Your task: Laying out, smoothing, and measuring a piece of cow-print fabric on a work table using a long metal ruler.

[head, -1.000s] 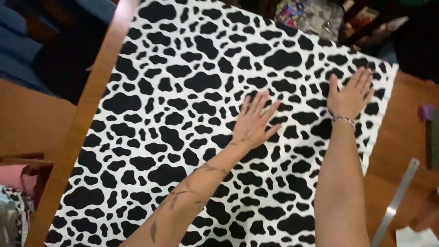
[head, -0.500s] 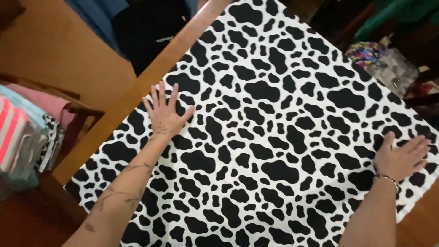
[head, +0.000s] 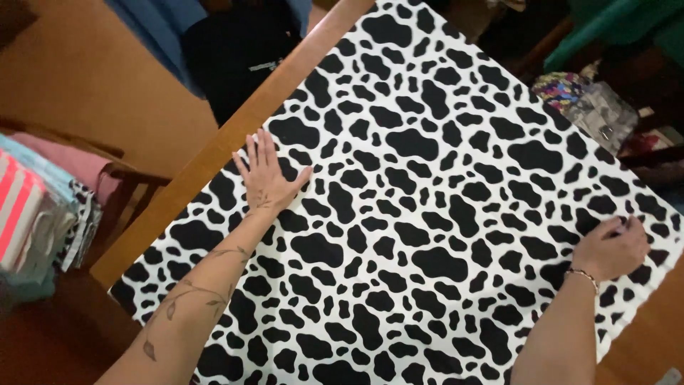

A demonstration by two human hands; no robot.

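Wooden table [head: 214, 153] carrying cow-print fabric [head: 427, 214]. Left hand [head: 265, 175] pressing flat, fingers together. Right hand [head: 611, 246] seemingly pinching far edge, fingers curled. Uneven pulling risks wrinkling, sliding cloth.

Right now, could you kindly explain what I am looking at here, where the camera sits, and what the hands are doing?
There is no machine here: these are a person's two bare hands, filmed by a camera worn on their head that looks down at the work.

Spread over a wooden table is a large sheet of white fabric with black cow-like patches. The left hand lies flat on the fabric, fingers stretched out, close to the table's left edge. The right hand rests with curled fingers on the fabric near its right edge; whether it pinches the cloth I cannot tell. A thin bracelet sits on that wrist.

Neither hand lifts anything off the surface. To the left of the table, a stack of folded cloths in pink, pale blue and stripes sits beside a wooden chair.
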